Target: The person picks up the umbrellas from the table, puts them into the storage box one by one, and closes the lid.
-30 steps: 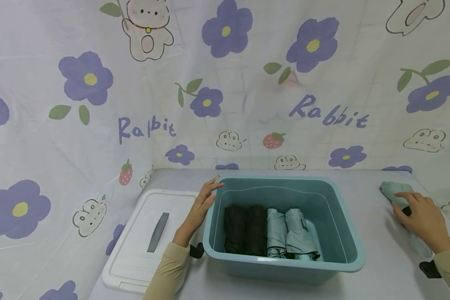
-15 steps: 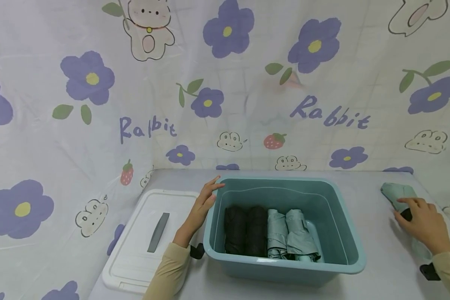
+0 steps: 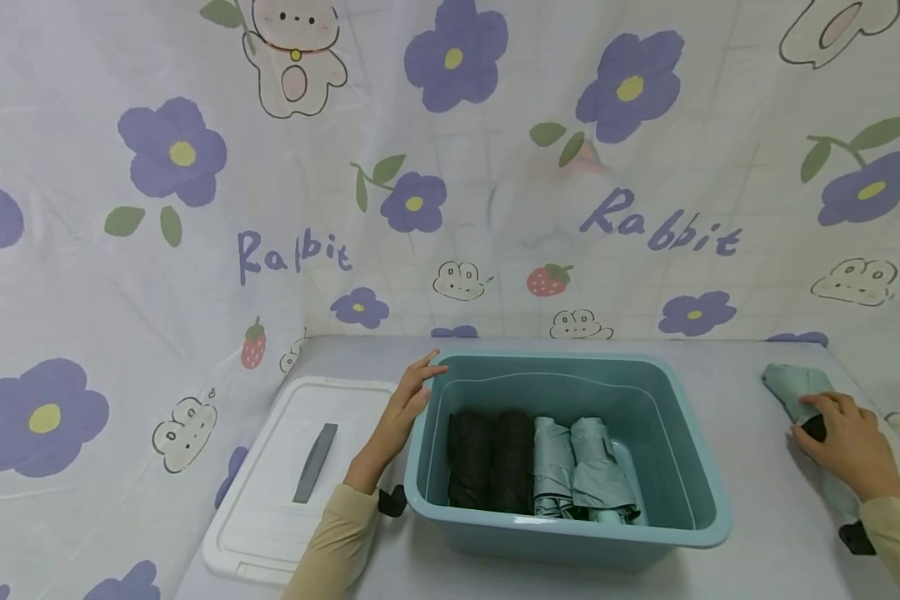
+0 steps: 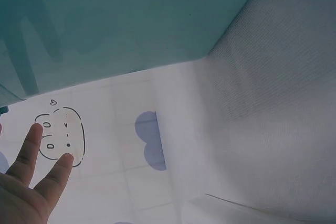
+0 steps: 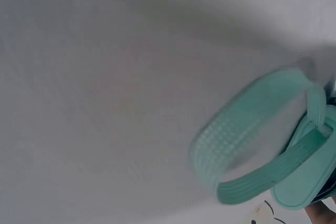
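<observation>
At the right of the head view lies a mint-green folded umbrella (image 3: 793, 385), a black part of it showing between my thumb and fingers. My right hand (image 3: 855, 443) grips it from above. In the right wrist view its wrist strap (image 5: 231, 140) hangs in a loop from the handle end (image 5: 302, 177); just a bit of a finger shows in that corner. My left hand (image 3: 399, 408) has its fingers extended at the left rim of a teal plastic bin (image 3: 570, 533). Inside the bin, two black rolled bundles (image 3: 491, 462) lie beside two mint folded umbrellas (image 3: 581, 467).
A white lid (image 3: 270, 517) with a grey handle (image 3: 316, 463) lies on the table left of the bin, partly under my left forearm. Behind the table hangs a patterned curtain (image 3: 495, 192). White table surface (image 3: 757, 500) stretches between the bin and my right hand.
My right hand has shifted slightly right and down, its thumb and fingers drawing in round the umbrella, which has moved a little. The left hand and the bin stay put.
</observation>
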Demonstrator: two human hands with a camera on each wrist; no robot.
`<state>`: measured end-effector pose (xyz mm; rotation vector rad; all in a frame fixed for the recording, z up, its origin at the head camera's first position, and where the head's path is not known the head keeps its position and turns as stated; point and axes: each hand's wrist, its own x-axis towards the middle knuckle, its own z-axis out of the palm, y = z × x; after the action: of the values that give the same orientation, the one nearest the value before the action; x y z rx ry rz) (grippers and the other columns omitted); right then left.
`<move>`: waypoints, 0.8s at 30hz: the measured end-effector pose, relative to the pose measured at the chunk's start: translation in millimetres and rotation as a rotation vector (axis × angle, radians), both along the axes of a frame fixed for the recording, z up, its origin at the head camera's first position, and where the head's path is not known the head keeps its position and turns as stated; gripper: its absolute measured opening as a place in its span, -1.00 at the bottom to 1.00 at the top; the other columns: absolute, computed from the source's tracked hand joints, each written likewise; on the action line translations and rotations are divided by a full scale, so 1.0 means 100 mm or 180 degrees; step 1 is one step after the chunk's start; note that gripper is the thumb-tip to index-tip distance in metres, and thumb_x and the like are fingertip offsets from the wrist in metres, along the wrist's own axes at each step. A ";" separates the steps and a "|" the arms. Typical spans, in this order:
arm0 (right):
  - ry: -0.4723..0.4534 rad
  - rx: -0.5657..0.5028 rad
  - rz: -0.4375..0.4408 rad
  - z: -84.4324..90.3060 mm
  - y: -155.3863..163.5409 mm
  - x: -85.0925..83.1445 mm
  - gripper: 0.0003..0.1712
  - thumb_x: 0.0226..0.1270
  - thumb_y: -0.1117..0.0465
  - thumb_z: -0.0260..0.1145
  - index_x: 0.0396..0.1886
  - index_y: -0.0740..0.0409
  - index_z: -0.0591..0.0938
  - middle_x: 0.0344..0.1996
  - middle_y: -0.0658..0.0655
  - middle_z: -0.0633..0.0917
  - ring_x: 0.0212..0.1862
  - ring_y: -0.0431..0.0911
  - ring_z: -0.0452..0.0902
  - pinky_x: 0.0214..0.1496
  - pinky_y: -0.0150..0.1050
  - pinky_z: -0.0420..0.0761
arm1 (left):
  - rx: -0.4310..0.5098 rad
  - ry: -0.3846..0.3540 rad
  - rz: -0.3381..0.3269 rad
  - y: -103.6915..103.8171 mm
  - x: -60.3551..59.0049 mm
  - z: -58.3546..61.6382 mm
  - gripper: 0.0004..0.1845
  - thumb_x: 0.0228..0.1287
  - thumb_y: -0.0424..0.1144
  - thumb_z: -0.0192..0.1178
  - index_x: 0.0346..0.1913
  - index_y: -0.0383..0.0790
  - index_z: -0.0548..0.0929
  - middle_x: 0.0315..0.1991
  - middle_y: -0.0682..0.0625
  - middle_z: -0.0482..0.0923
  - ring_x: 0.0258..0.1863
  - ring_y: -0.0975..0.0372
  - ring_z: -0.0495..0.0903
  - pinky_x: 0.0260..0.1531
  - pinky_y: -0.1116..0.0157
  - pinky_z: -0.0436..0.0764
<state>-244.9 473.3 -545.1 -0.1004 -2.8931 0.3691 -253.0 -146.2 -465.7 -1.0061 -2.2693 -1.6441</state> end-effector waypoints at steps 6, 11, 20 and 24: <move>-0.0151 -0.0049 0.0024 0.03 0.04 -0.06 -0.32 0.14 0.15 0.33 0.13 0.39 0.25 0.09 0.59 0.15 -0.03 0.59 0.07 -0.17 0.43 0.25 | -0.0024 -0.0014 0.0012 0.00 0.00 0.01 -0.60 0.41 -0.42 -0.25 0.25 -0.45 0.31 0.41 -0.29 -0.01 0.41 -0.10 -0.05 0.24 -0.23 0.02; -0.0144 0.0037 0.0089 0.05 0.04 -0.09 -0.31 0.14 0.13 0.34 0.12 0.41 0.26 0.07 0.60 0.16 -0.05 0.58 0.09 -0.21 0.41 0.28 | -0.0014 0.0020 0.0033 0.00 0.00 0.00 -0.59 0.38 -0.47 -0.25 0.25 -0.46 0.31 0.40 -0.32 0.00 0.40 -0.11 -0.03 0.24 -0.24 0.02; -0.0027 -0.0111 0.0092 0.03 0.08 -0.18 -0.32 0.22 0.08 0.27 0.13 0.44 0.24 0.01 0.69 0.14 -0.11 0.58 0.12 -0.23 0.39 0.27 | 0.0007 0.0003 0.0022 0.00 0.00 -0.01 -0.59 0.41 -0.42 -0.25 0.26 -0.43 0.31 0.41 -0.30 -0.01 0.41 -0.10 -0.04 0.24 -0.24 0.01; -0.0030 -0.0085 0.0093 0.01 0.10 -0.23 -0.28 0.18 0.09 0.32 0.14 0.46 0.24 0.00 0.68 0.14 -0.13 0.59 0.15 -0.25 0.39 0.28 | 0.0004 -0.0029 0.0030 -0.01 -0.01 -0.01 -0.59 0.42 -0.39 -0.25 0.27 -0.40 0.31 0.42 -0.26 -0.01 0.42 -0.07 -0.04 0.24 -0.24 0.02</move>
<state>-267.9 483.5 -544.6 -0.0646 -2.9022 0.4137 -253.6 -146.8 -467.1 -0.9882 -2.2751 -1.6497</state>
